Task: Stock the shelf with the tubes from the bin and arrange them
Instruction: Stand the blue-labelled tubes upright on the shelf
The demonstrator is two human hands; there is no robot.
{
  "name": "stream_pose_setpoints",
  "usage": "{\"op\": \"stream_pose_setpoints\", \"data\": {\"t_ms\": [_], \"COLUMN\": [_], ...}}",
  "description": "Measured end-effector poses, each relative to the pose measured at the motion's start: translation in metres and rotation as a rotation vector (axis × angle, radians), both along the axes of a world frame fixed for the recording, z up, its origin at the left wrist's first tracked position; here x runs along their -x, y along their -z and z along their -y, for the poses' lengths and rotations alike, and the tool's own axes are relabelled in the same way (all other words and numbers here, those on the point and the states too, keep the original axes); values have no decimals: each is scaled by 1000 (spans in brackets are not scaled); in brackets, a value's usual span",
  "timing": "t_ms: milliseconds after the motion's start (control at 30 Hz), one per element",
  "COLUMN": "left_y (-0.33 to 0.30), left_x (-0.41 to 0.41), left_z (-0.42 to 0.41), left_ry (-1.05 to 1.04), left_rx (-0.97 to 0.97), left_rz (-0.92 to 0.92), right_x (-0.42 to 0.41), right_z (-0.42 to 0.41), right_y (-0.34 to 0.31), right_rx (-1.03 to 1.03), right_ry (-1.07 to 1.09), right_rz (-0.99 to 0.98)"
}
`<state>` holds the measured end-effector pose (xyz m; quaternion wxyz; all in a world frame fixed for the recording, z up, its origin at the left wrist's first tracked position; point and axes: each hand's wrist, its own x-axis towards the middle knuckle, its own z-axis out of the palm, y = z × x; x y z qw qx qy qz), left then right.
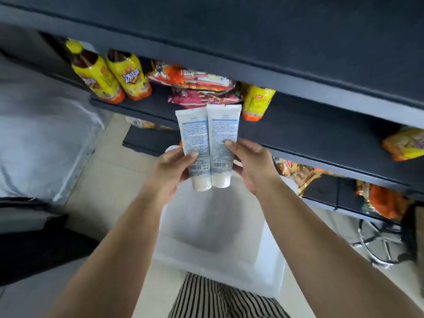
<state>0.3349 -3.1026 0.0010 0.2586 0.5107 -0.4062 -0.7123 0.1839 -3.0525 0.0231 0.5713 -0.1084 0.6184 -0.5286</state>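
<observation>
Left hand [176, 166] and right hand [247, 164] each pinch a tube [195, 143], crimps at twelve o'clock, aligned for the shelf [298, 131].

left tube [193, 143] in left hand [171, 171], touching right tube [222, 138] in right hand [250, 164] | both above bin [220, 255] on floor | shelf [298, 131] behind, bottles [110, 76] left, packets [197, 88] centre

The single head-worn camera is looking forward and steeply down from above the person's forearms, sitting close over the left hand [171, 171] and right hand [252, 166]. Its wide angle is taking in the dark shelf [309, 134] ahead and the translucent bin [270, 278] directly below.
</observation>
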Motion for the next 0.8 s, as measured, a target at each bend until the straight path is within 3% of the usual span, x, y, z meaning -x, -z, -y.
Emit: {"op": "stream_pose_setpoints", "data": {"t_ms": [333,567,800], "left_y": [-162,-247,-325], "left_x": [38,65,98], "left_z": [8,15,28], "left_ry": [79,99,145], "left_rx": [369,577,746], "left_rz": [-238,-363,-429], "right_x": [38,69,111], "right_z": [-19,-27,-35], "right_y": [-168,-251,-325], "right_rx": [376,592,783], "right_ry": [11,-6,87], "right_rz": [-156,-379,-430]}}
